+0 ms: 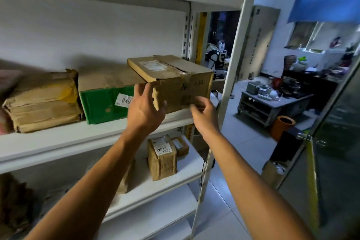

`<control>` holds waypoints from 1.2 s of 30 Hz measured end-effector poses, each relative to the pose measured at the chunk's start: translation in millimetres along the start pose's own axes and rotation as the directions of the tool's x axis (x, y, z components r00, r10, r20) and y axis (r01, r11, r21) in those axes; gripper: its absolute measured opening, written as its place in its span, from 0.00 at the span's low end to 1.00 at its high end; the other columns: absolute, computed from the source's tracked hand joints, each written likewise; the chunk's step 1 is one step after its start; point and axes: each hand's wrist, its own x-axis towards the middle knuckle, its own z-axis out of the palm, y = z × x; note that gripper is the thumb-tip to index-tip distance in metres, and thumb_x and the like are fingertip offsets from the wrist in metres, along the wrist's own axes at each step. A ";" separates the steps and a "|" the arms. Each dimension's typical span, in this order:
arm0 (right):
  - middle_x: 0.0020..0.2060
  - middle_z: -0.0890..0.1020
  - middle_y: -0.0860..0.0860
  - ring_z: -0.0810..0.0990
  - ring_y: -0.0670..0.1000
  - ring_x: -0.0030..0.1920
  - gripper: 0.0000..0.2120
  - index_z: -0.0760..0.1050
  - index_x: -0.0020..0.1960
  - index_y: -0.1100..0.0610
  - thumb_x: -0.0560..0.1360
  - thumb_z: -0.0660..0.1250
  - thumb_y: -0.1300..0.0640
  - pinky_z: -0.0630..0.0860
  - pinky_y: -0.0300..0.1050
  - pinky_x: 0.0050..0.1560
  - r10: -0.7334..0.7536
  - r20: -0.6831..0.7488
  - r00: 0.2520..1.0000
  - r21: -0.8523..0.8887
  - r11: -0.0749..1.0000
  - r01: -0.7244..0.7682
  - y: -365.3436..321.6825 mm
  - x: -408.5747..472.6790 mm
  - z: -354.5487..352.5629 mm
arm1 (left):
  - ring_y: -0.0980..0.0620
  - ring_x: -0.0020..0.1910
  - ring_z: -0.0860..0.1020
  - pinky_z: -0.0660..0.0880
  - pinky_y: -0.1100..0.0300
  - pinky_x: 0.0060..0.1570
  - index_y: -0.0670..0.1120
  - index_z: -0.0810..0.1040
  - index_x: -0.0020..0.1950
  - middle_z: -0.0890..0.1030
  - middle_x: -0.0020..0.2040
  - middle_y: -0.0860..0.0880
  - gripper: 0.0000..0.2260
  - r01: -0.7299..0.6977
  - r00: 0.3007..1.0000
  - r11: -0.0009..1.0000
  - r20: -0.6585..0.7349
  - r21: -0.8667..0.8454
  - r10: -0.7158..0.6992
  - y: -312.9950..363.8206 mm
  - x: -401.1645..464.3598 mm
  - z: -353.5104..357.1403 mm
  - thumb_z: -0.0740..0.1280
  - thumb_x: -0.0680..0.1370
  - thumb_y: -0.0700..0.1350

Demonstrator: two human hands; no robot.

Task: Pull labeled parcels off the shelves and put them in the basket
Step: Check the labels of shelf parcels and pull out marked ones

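Both arms reach up to the middle shelf (pixel 93 138) of a white rack. The left hand (pixel 143 110) is at the left front corner of a brown cardboard box (pixel 175 82), its fingers (pixel 144 91) spread and lightly curved against the box's left side, thumb toward the front face; it touches the box but does not plainly grip it. The right hand (pixel 202 112) is at the lower front edge of the same box, near its right end, with fingers curled in toward the cardboard; whether they pinch the edge or only touch it cannot be told.

The box stands at the right end of the shelf, turned at an angle to the shelf's edge, with a pale label on its taped top and faint handwriting on its front. Its left rear part overlaps the top of a green box (pixel 106 103) just beside it, which bears a white sticker (pixel 124 100) reading "040". Farther left on the same shelf lies a parcel wrapped in brown paper (pixel 42 101) with yellow tape.

On the shelf below stands an upright brown parcel (pixel 162 159) with a white label and handwriting, and a smaller box (pixel 180 145) just behind it. Beyond the rack's upright post, a grey tabletop (pixel 272 101) carries small cups and pots, and an orange bin (pixel 282 126) stands on the floor near it.
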 end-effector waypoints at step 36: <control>0.44 0.84 0.46 0.83 0.48 0.46 0.30 0.79 0.50 0.42 0.64 0.61 0.20 0.80 0.49 0.47 0.065 -0.110 0.992 0.512 0.859 0.001 17.8 13.1 -73.4 | 0.59 0.45 0.80 0.73 0.57 0.35 0.46 0.76 0.59 0.80 0.51 0.57 0.19 -0.178 0.878 0.947 -0.478 -0.268 0.030 13.7 -26.3 2.7 0.65 0.77 0.60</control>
